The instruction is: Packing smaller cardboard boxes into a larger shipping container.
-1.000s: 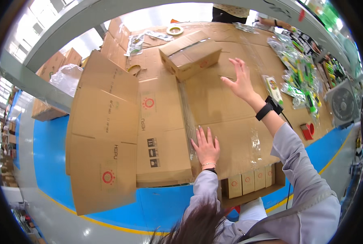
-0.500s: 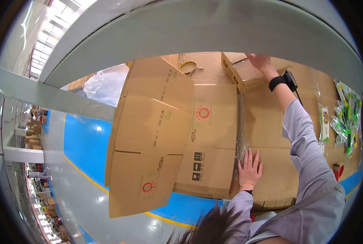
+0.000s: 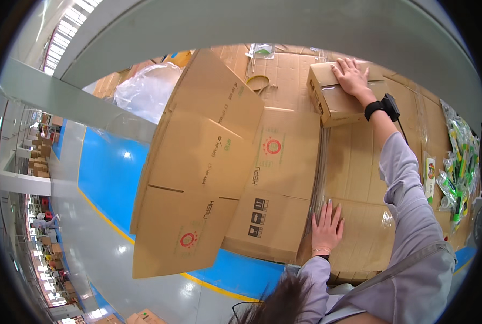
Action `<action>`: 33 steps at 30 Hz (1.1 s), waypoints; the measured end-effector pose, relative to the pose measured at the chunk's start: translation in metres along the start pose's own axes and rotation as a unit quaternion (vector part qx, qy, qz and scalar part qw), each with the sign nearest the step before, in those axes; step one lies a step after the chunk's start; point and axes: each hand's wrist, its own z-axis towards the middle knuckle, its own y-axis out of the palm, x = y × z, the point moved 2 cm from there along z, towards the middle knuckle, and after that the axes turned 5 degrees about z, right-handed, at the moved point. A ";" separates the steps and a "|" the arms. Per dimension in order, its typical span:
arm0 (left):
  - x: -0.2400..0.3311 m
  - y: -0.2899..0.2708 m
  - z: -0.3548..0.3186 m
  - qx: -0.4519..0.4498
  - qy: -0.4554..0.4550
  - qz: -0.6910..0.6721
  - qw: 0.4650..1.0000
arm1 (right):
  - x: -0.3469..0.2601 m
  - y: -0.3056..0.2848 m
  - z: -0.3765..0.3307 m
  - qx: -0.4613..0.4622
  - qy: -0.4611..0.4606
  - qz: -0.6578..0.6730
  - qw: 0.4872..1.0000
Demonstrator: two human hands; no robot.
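My right hand [image 3: 351, 77] lies with fingers spread on top of a small brown carton [image 3: 338, 113] at the far side of the work surface. Clear tape shows on the carton's top. Fingers stretched out, my left hand [image 3: 327, 229] rests flat on the cardboard-covered table [image 3: 359, 173], beside the right edge of the large brown cartons. One large flattened carton [image 3: 192, 178] leans out over the floor at a slant. Next to it lies another printed flat carton [image 3: 281, 178], nearest my left hand. Neither hand grips anything.
A yellowish tape roll [image 3: 258, 83] lies beyond the cartons. Clear plastic bags with green items [image 3: 459, 162] and a small white-green box [image 3: 430, 175] lie at the right. A clear plastic sheet [image 3: 146, 92] sits back left. A grey beam [image 3: 273, 27] spans overhead.
My right hand, partly hidden by the grey beam before, now shows fully on the small carton. The whole view has shifted slightly. My left hand stays flat on the cardboard.
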 end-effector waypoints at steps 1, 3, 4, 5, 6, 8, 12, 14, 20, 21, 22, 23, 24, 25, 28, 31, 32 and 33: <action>0.002 0.000 0.001 -0.009 0.000 0.005 1.000 | 0.011 -0.001 -0.006 0.000 0.012 -0.012 1.000; 0.003 0.001 0.002 -0.026 0.004 0.005 1.000 | 0.032 0.002 -0.023 0.012 0.011 -0.028 0.999; 0.001 0.002 0.002 -0.010 0.003 0.006 1.000 | 0.042 0.003 -0.037 0.016 -0.011 -0.022 1.000; -0.001 0.003 0.002 0.005 0.001 0.006 1.000 | 0.053 0.005 -0.055 0.020 -0.033 -0.016 0.999; 0.002 0.001 0.003 0.008 0.003 0.006 1.000 | 0.064 0.006 -0.077 0.079 -0.063 -0.025 0.995; 0.003 0.002 0.004 -0.005 0.007 0.012 1.000 | 0.080 0.001 -0.122 0.086 -0.066 -0.020 0.994; 0.004 0.007 0.001 -0.013 0.018 0.020 1.000 | 0.113 -0.003 -0.203 0.134 -0.038 -0.018 0.990; -0.001 0.006 0.000 -0.010 0.020 0.050 0.999 | 0.126 0.001 -0.238 0.143 0.013 -0.012 0.990; -0.002 0.020 -0.001 0.049 0.012 0.076 0.996 | 0.158 -0.003 -0.357 0.143 0.076 -0.051 0.985; 0.000 0.020 0.000 0.053 0.014 0.075 0.996 | 0.165 -0.008 -0.372 0.143 0.094 -0.058 0.984; 0.001 0.016 0.000 0.061 0.015 0.085 0.994 | 0.170 -0.012 -0.386 0.138 0.104 -0.051 0.984; -0.001 0.013 0.001 0.069 0.018 0.096 0.993 | 0.176 -0.018 -0.399 0.134 0.101 -0.060 0.984; 0.002 0.018 0.003 0.087 0.020 0.078 0.993 | 0.187 -0.023 -0.411 0.110 0.127 -0.063 0.984; -0.002 0.019 0.003 0.106 0.020 0.069 0.992 | 0.192 -0.023 -0.422 0.087 0.151 -0.058 0.983; -0.004 0.019 0.003 0.142 0.027 0.066 0.987 | 0.212 -0.018 -0.452 0.117 0.142 -0.054 0.982; -0.012 0.016 0.000 0.176 0.026 0.052 0.983 | 0.224 -0.010 -0.478 0.122 0.141 -0.033 0.982; -0.019 0.012 -0.004 0.177 0.025 0.052 0.983 | 0.222 -0.010 -0.486 0.121 0.141 -0.017 0.982; -0.019 0.007 -0.007 0.192 0.025 0.027 0.981 | 0.227 -0.011 -0.493 0.122 0.141 -0.021 0.982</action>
